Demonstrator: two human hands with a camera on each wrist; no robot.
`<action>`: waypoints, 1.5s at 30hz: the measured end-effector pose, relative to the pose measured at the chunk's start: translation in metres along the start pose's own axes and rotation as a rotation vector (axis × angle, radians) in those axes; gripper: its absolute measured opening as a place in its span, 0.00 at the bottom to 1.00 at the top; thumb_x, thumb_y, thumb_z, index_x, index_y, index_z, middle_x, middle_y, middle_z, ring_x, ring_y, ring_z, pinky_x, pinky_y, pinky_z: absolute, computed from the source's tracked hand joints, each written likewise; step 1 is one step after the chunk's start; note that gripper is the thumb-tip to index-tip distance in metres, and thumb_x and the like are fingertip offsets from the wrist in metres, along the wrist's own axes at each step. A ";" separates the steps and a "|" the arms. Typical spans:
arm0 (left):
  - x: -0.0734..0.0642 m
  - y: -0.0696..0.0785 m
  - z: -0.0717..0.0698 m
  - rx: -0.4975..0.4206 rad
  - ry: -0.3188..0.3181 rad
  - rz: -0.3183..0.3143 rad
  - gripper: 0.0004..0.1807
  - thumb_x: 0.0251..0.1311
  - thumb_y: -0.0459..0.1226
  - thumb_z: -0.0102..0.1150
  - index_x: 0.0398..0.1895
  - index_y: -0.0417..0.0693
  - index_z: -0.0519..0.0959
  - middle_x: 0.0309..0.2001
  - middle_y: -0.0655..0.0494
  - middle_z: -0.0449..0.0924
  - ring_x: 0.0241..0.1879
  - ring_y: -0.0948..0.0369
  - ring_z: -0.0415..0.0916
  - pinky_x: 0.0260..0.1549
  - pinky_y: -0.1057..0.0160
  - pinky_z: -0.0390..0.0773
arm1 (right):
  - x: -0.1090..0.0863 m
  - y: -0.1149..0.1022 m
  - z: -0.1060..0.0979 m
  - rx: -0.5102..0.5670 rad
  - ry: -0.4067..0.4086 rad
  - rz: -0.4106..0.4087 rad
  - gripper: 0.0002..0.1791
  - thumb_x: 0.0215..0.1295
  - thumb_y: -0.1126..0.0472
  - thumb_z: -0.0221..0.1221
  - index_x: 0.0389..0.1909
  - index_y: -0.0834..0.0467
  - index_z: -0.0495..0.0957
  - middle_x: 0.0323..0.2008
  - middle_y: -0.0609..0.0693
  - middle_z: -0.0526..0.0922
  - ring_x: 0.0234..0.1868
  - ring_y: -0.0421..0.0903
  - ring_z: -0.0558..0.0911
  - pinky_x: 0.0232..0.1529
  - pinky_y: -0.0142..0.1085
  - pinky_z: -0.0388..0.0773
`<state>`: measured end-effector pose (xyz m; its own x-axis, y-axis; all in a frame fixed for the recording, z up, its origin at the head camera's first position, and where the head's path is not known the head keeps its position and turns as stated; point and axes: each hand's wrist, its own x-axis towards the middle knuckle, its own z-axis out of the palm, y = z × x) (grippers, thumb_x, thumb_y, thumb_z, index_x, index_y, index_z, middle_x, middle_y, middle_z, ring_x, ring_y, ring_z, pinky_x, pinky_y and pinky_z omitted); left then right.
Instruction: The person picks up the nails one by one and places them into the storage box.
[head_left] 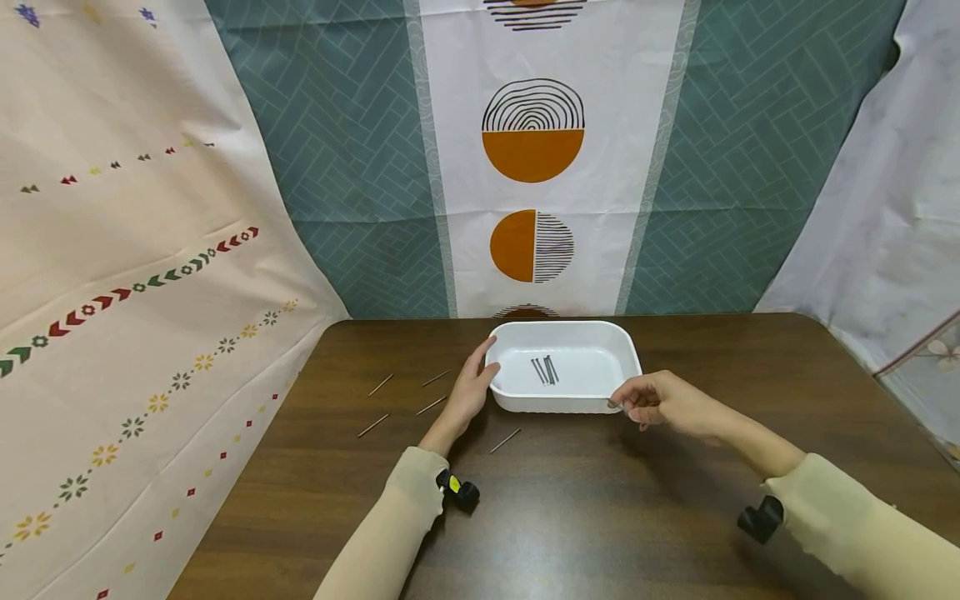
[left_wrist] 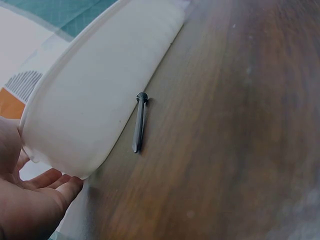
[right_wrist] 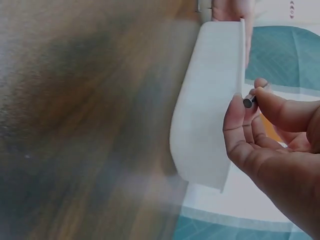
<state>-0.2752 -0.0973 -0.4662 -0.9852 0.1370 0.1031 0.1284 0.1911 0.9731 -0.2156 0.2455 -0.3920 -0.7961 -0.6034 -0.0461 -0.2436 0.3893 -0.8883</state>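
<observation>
A white plastic tray point(head_left: 564, 403) stands near the table's far edge with several grey nails point(head_left: 552, 370) lying on its floor. At its left end my left hand point(head_left: 467, 398) grips the tray, thumb by the rim and fingertips low on the outer wall in the left wrist view. By the front right corner my right hand point(head_left: 660, 403) pinches a nail point(right_wrist: 248, 103) between thumb and fingers, level with the rim. Its flat head faces the right wrist camera; fingers hide part of its shank. One loose nail point(left_wrist: 139, 122) lies on the table in front of the tray.
Several more nails point(head_left: 372, 425) lie scattered on the brown wooden table point(head_left: 600, 533) to the left of the tray. Behind the far edge hangs a patterned curtain point(head_left: 360, 167), with a pale cloth point(head_left: 150, 275) at the left side.
</observation>
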 end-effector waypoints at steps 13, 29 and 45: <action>-0.001 -0.003 0.000 -0.001 0.004 0.003 0.29 0.79 0.36 0.49 0.81 0.51 0.62 0.82 0.48 0.54 0.81 0.49 0.46 0.78 0.46 0.50 | 0.017 -0.026 -0.025 0.118 0.098 0.044 0.19 0.70 0.72 0.62 0.59 0.75 0.77 0.41 0.58 0.80 0.41 0.43 0.79 0.43 0.34 0.82; 0.000 0.001 0.000 0.004 -0.012 -0.012 0.30 0.78 0.30 0.46 0.81 0.39 0.59 0.81 0.39 0.51 0.81 0.42 0.44 0.78 0.42 0.48 | 0.054 -0.040 -0.043 0.145 0.156 0.122 0.22 0.75 0.68 0.58 0.66 0.72 0.74 0.43 0.54 0.79 0.44 0.48 0.79 0.50 0.40 0.81; -0.002 0.000 0.000 0.007 0.009 0.007 0.29 0.79 0.34 0.48 0.81 0.50 0.62 0.82 0.47 0.54 0.81 0.48 0.47 0.78 0.46 0.50 | 0.087 -0.029 -0.043 0.228 0.194 0.139 0.25 0.77 0.70 0.53 0.70 0.76 0.66 0.45 0.50 0.81 0.42 0.43 0.81 0.54 0.40 0.82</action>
<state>-0.2735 -0.0972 -0.4668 -0.9853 0.1294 0.1115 0.1358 0.1968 0.9710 -0.3018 0.2120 -0.3507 -0.9089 -0.4035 -0.1055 -0.0125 0.2792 -0.9602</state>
